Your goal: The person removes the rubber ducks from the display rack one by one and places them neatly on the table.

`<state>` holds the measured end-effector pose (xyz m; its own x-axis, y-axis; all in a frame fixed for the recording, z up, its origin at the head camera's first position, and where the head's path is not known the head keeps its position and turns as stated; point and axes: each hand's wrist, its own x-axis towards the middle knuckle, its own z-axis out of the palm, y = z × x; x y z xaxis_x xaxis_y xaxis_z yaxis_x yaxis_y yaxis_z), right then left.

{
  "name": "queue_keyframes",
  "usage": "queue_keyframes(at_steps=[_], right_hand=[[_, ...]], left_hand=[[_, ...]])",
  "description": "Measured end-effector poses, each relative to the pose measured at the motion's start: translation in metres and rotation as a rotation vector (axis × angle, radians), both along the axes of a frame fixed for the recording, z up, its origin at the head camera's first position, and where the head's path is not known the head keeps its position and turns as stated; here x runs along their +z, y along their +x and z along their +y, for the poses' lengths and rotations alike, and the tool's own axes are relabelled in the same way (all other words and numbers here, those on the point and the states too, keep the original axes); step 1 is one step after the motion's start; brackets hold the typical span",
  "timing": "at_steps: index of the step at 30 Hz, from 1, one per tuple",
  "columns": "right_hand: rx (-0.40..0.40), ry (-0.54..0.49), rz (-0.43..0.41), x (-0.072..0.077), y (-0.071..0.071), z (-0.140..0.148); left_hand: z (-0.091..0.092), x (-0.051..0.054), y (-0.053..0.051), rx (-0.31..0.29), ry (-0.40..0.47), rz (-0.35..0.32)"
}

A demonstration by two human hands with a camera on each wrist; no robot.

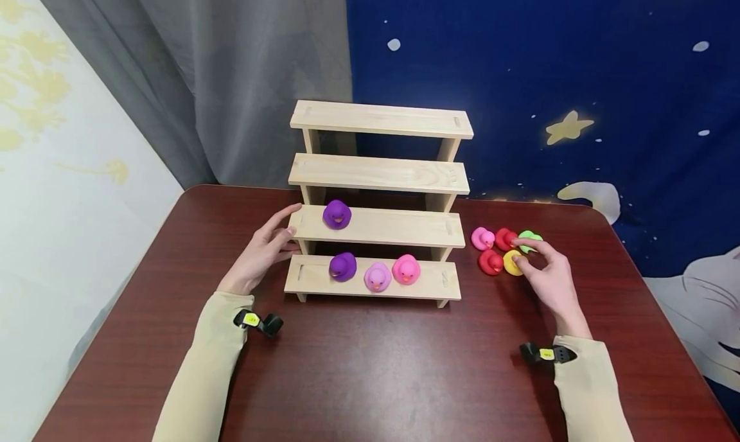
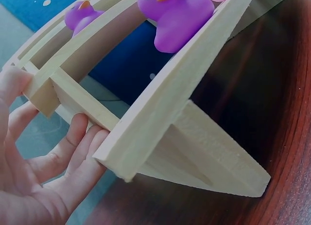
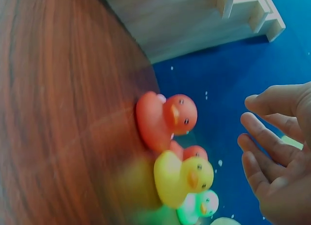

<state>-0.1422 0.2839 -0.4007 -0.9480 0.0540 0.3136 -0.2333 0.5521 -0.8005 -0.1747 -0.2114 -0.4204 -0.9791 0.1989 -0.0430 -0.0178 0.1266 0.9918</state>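
Observation:
My left hand [image 1: 259, 254] is at the left side of a stepped wooden display shelf [image 1: 378, 175]. In the left wrist view its thumb and fingers [image 2: 80, 132] hold the end of a step and touch the side panel. My right hand [image 1: 552, 281] hovers over a group of rubber ducks, thumb and fingers apart, with nothing between them. Nearest to it are a yellow duck [image 1: 511, 263] and a green duck [image 1: 529, 239], the latter partly hidden by the fingers. Two red ducks, one in front [image 1: 491, 262], and a pink duck [image 1: 482, 239] sit beside these.
A purple duck [image 1: 337, 215] sits on the second step from the bottom. On the lowest step stand another purple duck [image 1: 343, 266], a lilac duck [image 1: 378, 277] and a pink duck [image 1: 406, 270]. The dark red table [image 1: 370, 365] ends at curtains [image 1: 520, 95] behind.

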Motion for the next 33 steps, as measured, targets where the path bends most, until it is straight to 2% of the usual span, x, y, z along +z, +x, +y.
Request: queue_keyframes(at_steps=[2,8,10,15,19,26,33], right_hand=[[0.027,-0.020,0.023,0.008,0.002,-0.009],[0.065,-0.068,0.022,-0.010,-0.015,-0.007],[0.058,-0.076,0.016,-0.012,-0.018,-0.010],[0.055,-0.113,0.018,0.003,-0.013,-0.029],[0.104,-0.207,0.040,0.017,-0.008,-0.047],[0.188,-0.327,0.064,0.023,-0.011,-0.067],[0.217,-0.342,0.081,0.026,-0.014,-0.080]], left_hand=[[0.000,0.000,0.000,0.001,0.007,0.000],[0.000,-0.002,0.000,0.018,0.040,-0.009],[0.000,-0.002,0.000,0.020,0.045,-0.010],[-0.001,-0.003,0.001,0.022,0.056,-0.009],[-0.001,-0.002,0.002,0.018,0.049,-0.007],[-0.001,-0.002,0.000,0.018,0.029,0.002],[0.000,-0.003,-0.001,0.008,0.035,0.009]])
